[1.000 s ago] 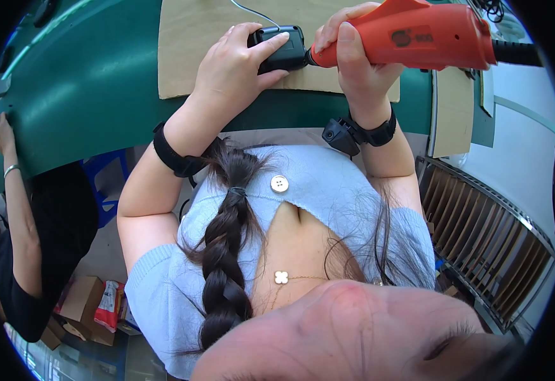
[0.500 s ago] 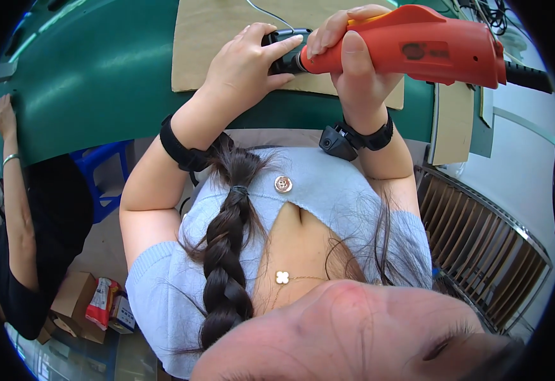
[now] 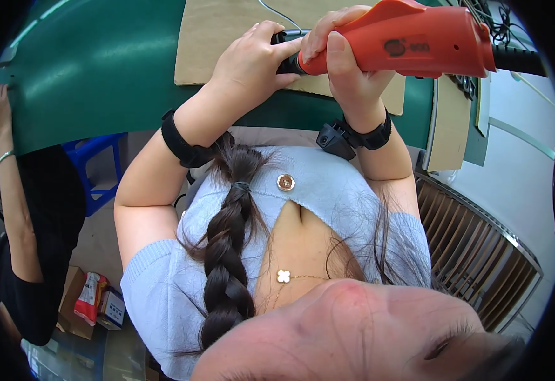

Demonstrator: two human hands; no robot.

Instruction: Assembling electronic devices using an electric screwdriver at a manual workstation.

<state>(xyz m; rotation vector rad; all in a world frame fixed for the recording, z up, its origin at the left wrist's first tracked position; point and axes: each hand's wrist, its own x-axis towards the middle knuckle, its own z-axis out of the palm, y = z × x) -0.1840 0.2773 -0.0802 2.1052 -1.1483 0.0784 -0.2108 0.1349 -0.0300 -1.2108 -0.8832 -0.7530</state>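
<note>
My right hand [image 3: 353, 70] is wrapped round a red electric screwdriver [image 3: 426, 41], which lies almost level with its black cord [image 3: 520, 60] leaving to the right. Its nose points left at a black object [image 3: 289, 33], mostly covered by my fingers. My left hand [image 3: 247, 63] grips that black piece, thumb and forefinger on either side of the screwdriver's dark tip. Whether the bit touches a screw is hidden. A thin grey cable [image 3: 282, 12] runs up from beside the piece.
Beneath my hands a cardboard sheet [image 3: 204, 47] covers part of the green table [image 3: 112, 76]. Another person's arm [image 3: 13, 197] rests at the left edge, near a blue stool [image 3: 93, 178]. A slatted rack [image 3: 474, 238] stands at right; boxes [image 3: 77, 317] sit lower left.
The red screwdriver has shifted slightly left and up in the picture, while both hands keep their holds. The whole view has moved a little.
</note>
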